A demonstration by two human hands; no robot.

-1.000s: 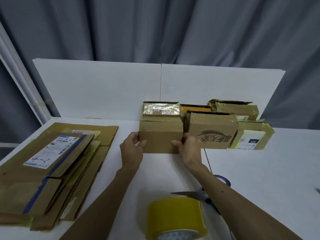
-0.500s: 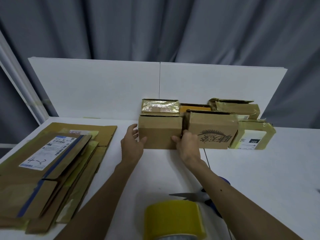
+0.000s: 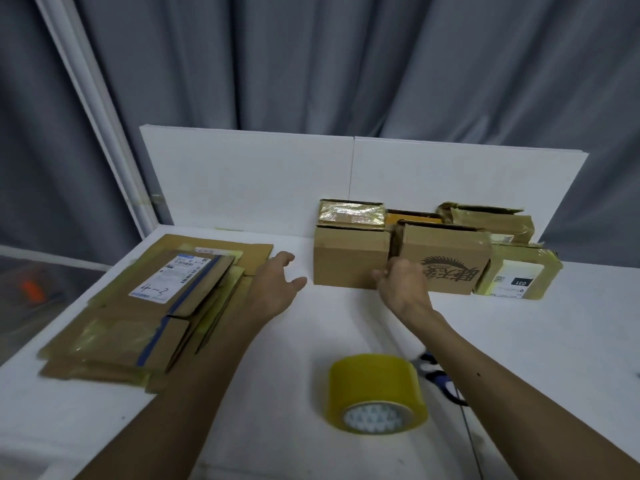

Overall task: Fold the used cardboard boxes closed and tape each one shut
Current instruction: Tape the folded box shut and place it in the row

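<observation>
Boxes, far centre to far right: six.
Near row, three: plain brown box [image 3: 348,263], printed box [image 3: 446,265], labelled yellow-taped box [image 3: 516,275].
Far row, three: foil-taped box [image 3: 351,213], orange-topped box [image 3: 412,216], crumpled yellow-taped box [image 3: 491,223].
Flattened cartons [image 3: 156,299], stacked at left: several, can't count exactly.
Yellow tape roll [image 3: 377,393], near centre: one.
Scissors [image 3: 439,375], right of roll, partly under my arm: one pair.
White back boards [image 3: 249,181], side by side along far edge: two.
My hands: two, left hand [image 3: 277,289] and right hand [image 3: 401,289].

Grey curtain [image 3: 311,64], white backboard [image 3: 242,181], white table [image 3: 519,341]
</observation>
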